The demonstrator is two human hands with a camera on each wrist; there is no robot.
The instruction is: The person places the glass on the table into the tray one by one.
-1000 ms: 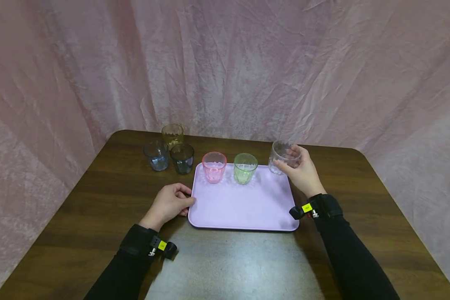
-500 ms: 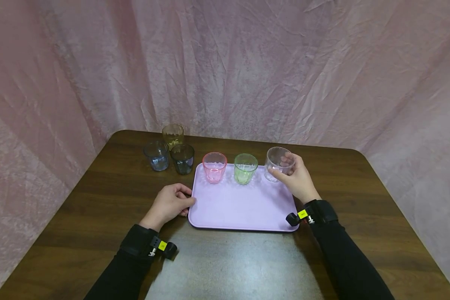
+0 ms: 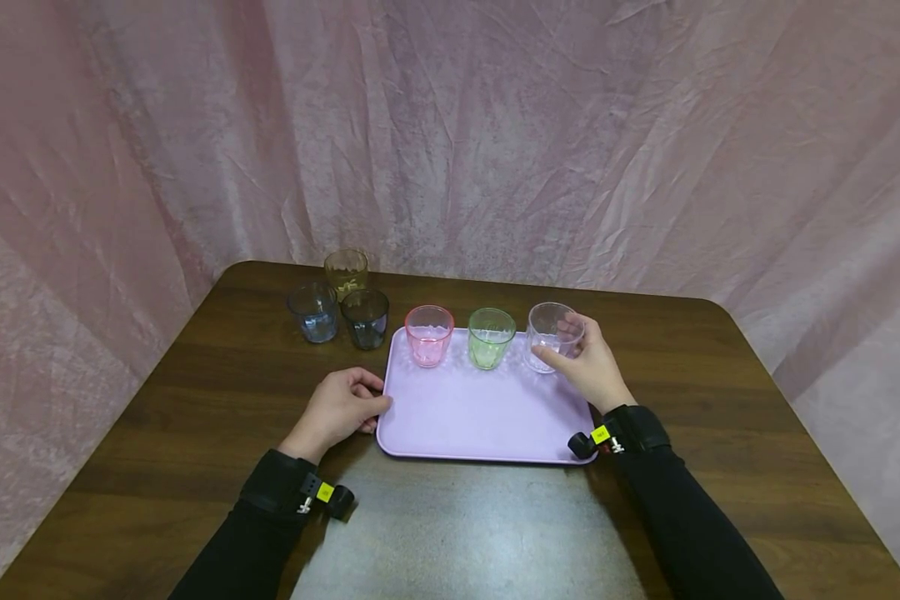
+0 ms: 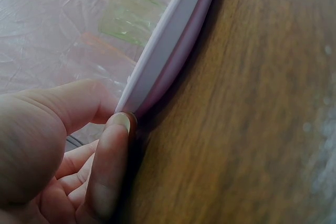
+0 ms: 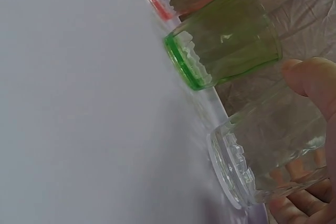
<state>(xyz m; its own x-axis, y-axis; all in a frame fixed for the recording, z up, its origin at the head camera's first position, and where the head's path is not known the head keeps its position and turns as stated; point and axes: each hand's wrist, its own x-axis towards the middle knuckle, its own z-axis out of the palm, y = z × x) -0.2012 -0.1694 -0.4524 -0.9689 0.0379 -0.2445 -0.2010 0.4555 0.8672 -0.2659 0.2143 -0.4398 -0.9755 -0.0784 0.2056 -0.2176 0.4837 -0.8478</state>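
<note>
a pinkish curtain [image 3: 450,142] hangs in creased folds behind the table [image 3: 720,358] and round both sides, paler where i see it catch light. the table is brown, wood-grained, with rounded far corners, and a greyish sheen [image 3: 465,533] spreads across its near middle.

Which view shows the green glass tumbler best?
The right wrist view: the green glass tumbler appears large, base to rim. Head shows it whole but small; left wrist, pale and blurred beyond the lavender tray.
</note>
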